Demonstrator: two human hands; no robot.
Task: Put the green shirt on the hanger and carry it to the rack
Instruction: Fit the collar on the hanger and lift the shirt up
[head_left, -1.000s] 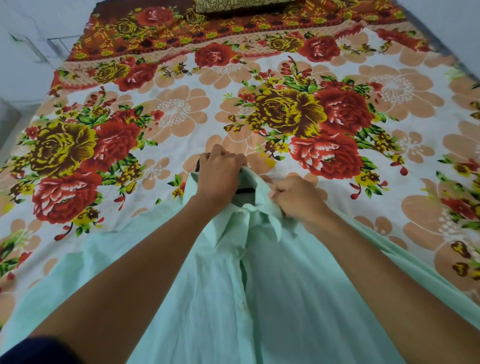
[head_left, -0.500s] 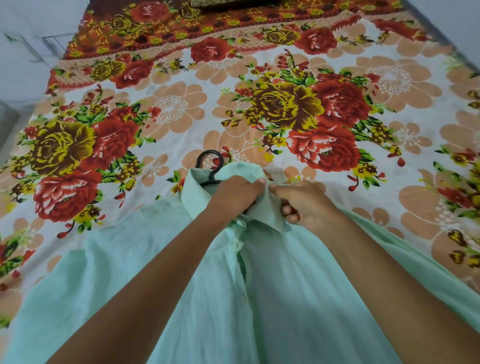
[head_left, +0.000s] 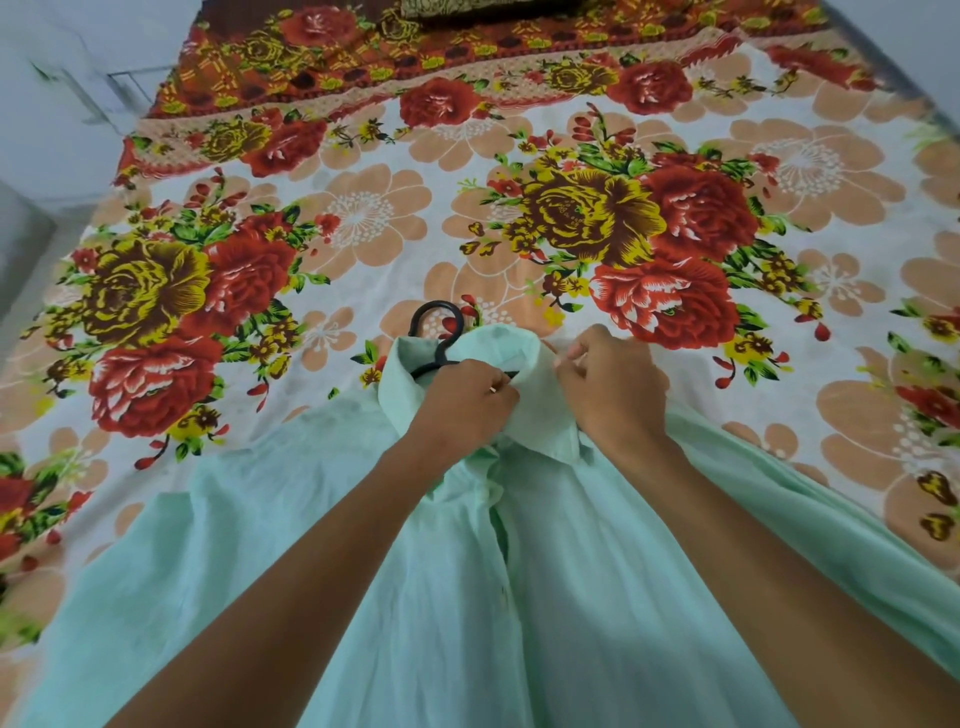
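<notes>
A pale green shirt (head_left: 519, 597) lies spread front-up on the flowered bed, collar pointing away from me. A black hanger (head_left: 435, 332) sits inside it; only its hook and a short piece of its bar show above the collar. My left hand (head_left: 460, 400) pinches the left side of the collar at the neck opening. On the collar's right side, my right hand (head_left: 613, 389) grips the fabric with closed fingers. Both forearms lie over the shirt's front. The hanger's shoulders are hidden under the cloth.
The flowered bedsheet (head_left: 363, 228) covers the whole bed around the shirt. A dark patterned pillow (head_left: 467, 8) lies at the far end. A pale wall and floor (head_left: 52, 130) show past the bed's left edge.
My left hand slid off the hanger hook toward me onto the collar, so the hook now shows. My right hand shifted slightly along the right collar. The collar stands more upright.
</notes>
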